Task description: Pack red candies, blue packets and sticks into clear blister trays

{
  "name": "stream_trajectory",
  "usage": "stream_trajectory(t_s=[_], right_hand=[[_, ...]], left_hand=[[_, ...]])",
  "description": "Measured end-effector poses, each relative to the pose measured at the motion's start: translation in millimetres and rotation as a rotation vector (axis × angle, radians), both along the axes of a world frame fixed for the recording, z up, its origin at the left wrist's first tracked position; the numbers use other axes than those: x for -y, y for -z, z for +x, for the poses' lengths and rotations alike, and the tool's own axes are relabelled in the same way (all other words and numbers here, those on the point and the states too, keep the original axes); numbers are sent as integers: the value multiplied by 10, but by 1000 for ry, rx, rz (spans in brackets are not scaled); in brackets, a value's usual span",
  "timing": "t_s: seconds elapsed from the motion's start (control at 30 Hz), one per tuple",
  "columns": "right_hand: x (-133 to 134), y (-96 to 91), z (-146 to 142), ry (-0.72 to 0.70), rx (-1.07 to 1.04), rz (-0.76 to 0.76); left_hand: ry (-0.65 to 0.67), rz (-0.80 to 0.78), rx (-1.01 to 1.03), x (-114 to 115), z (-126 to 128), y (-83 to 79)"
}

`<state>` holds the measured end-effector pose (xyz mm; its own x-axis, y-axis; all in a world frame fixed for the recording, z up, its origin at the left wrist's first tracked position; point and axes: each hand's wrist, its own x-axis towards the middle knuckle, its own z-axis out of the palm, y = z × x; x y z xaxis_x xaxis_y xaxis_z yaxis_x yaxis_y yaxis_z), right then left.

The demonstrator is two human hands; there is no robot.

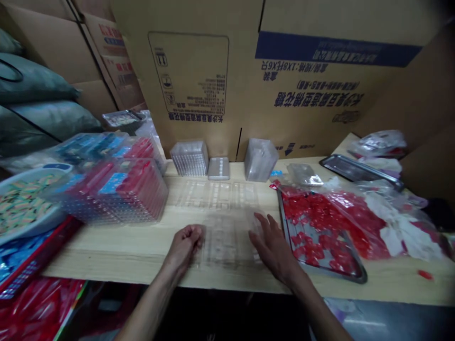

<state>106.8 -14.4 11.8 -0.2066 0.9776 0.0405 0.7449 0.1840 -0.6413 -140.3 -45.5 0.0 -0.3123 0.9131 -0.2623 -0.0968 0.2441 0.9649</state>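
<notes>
A clear plastic tray (223, 241), blurred, lies in front of me near the table's front edge. My left hand (185, 246) is closed, with its fingers pinched at the tray's left edge. At the right side my right hand (272, 246) is open, fingers spread and slightly bent beside or on the tray's edge; I cannot tell whether they touch it. Just beyond, more clear trays (216, 195) lie flat in a row. Right of my right hand is a metal tray (330, 272) holding red wrapped pieces (309, 213).
Stacks of clear trays (190, 158) and clear packs (261, 160) stand against a large cardboard box (249, 85). To the left are stacked packs with red contents (124, 189), a bowl (31, 229) of striped pieces and a red basket (31, 265). Plastic bags (398, 213) lie right.
</notes>
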Motion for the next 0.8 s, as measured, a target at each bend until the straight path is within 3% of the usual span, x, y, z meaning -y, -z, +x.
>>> stream_trajectory(t_s=[0.07,0.13,0.2,0.27,0.33,0.43,0.57,0.67,0.73,0.8], right_hand=[[46,23,56,15,247,-19],[99,78,47,48,406,-39],[138,132,15,33,476,-61],[159,168,-14,-7,496,-77],[172,179,-35,-17,507,-85],[174,145,-73,28,505,-85],[17,2,-167,115,486,-31],[-258,-70,-251,86,464,106],[-395,-22,-295,17,455,156],[-417,125,-311,-53,432,173]], left_hand=[[-62,51,-332,27,-113,69],[-25,173,-701,95,-147,90],[209,271,-979,196,-102,84],[481,270,-1119,303,-6,84],[595,190,-1202,367,92,101],[543,110,-1318,257,127,109],[378,79,-1450,-326,-44,35],[385,57,-1423,-733,-102,-19],[420,49,-1355,-786,-42,-42],[389,38,-1330,-674,83,-41]])
